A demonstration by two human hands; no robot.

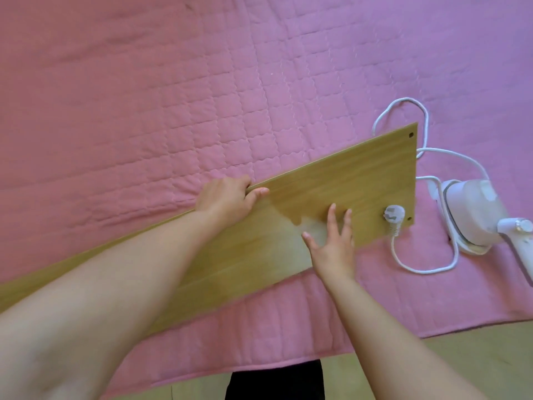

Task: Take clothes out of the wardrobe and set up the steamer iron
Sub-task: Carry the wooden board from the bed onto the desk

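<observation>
Down on the pink quilt (202,96) lies a long wooden board (346,180), running from the near left to the right. The left hand (227,200) grips the board's far edge, fingers curled over it and thumb on the top face. The right hand (331,241) lies flat on the board nearer the right end, fingers straight and spread, holding nothing. A white plug (393,216) rests on the board near its right end, just right of the right hand. Its cord (424,269) loops off the board over the quilt and round to the steamer (476,215), which lies on the quilt just beyond the board's right end, its handle reaching toward the right edge. Wood floor (476,356) shows near the quilt's near edge.
</observation>
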